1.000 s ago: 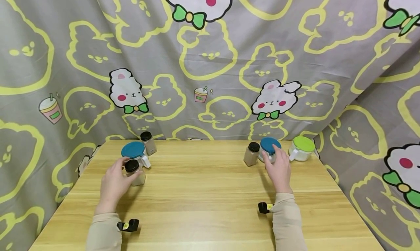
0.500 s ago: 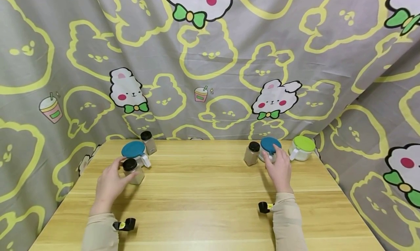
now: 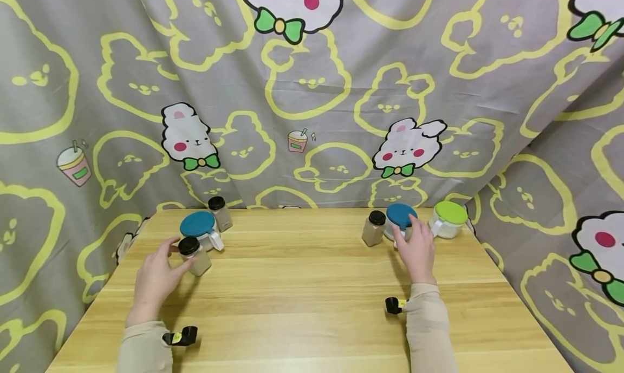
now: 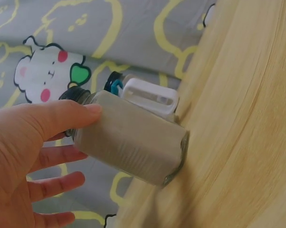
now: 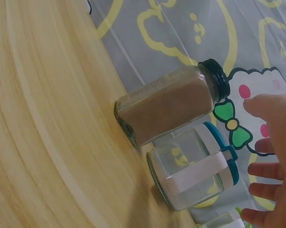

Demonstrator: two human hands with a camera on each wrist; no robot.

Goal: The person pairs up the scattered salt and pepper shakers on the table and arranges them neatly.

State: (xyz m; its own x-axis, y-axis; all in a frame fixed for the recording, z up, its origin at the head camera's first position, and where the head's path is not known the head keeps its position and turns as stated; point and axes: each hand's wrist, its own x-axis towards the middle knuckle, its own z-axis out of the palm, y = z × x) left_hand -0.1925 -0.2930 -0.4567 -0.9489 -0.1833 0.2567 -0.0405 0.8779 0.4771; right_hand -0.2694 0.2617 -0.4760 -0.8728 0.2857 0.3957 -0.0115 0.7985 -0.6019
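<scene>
In the head view, my left hand pinches a black-lidded glass spice jar between thumb and fingers. The jar leans slightly, in front of a blue-lidded glass pot with a white handle. Up close in the left wrist view, the thumb presses the pale contents' side of the jar near its neck. My right hand hovers with relaxed, spread fingers before another blue-lidded pot. In the right wrist view those fingers are apart from that pot and from the brown-filled spice jar beside it.
A second spice jar stands behind the left pot. At the far right is a green-lidded pot with a white handle. A patterned grey curtain borders the wooden table at the back and sides.
My left hand has shifted a little left and toward me, and the spice jar in it has moved slightly left and tilted. The right hand has barely moved.
</scene>
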